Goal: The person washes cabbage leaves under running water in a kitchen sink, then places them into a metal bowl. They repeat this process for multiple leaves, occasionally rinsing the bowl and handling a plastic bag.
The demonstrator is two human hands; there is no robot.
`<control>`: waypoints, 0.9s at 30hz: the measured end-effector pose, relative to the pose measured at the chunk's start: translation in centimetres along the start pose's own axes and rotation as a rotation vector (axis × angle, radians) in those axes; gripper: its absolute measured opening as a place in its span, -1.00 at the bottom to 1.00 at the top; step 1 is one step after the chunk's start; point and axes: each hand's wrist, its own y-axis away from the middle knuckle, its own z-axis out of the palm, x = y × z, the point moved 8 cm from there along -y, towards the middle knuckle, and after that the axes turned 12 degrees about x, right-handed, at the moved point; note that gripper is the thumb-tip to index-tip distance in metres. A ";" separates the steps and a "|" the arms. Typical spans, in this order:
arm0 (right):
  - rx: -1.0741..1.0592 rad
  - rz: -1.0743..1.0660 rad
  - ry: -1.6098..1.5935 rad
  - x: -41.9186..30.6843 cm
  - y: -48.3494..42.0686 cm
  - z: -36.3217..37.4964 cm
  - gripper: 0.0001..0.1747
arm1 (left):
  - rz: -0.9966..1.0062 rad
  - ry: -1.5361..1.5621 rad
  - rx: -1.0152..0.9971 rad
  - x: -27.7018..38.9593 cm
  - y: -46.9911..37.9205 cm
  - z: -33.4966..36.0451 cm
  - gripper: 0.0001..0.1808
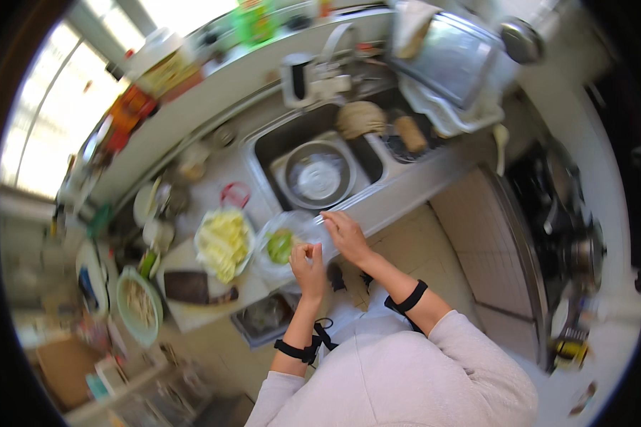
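Observation:
A clear plastic bag (267, 269) with a piece of green vegetable (280, 247) inside lies at the counter's front edge. My left hand (307, 271) pinches the near side of this bag. Its upper edge is gripped by my right hand (346, 237), close to the sink's front corner. Left of the bag, cut pale-yellow cabbage leaves (224, 243) fill a plate that is mostly covered by them. A dark-bladed cleaver (187, 287) lies flat on a white cutting board (177, 316), its handle towards me.
A metal bowl (320, 176) sits in the steel sink (267, 147). A pink-red ring-shaped item (235, 195) lies on the counter. At the left is a pale green basket (157, 320) of shredded food. Below the counter edge sits a grey bin (251, 333). Pots stand at the right.

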 end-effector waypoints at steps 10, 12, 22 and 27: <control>0.632 0.457 -0.200 7.0 10.2 -27.2 -0.62 | -0.110 0.390 -0.830 14.2 15.1 18.3 -0.60; 0.785 0.480 -0.235 9.6 14.6 -32.8 -0.57 | -0.081 0.343 -1.000 15.7 20.2 21.0 -0.78; 1.553 0.648 -0.330 21.3 47.0 -64.6 -0.62 | 0.088 0.298 -1.609 21.7 53.0 32.0 -0.45; 1.824 0.770 -0.483 26.3 58.1 -75.8 -0.66 | 0.093 0.240 -1.795 25.9 64.7 33.7 -0.45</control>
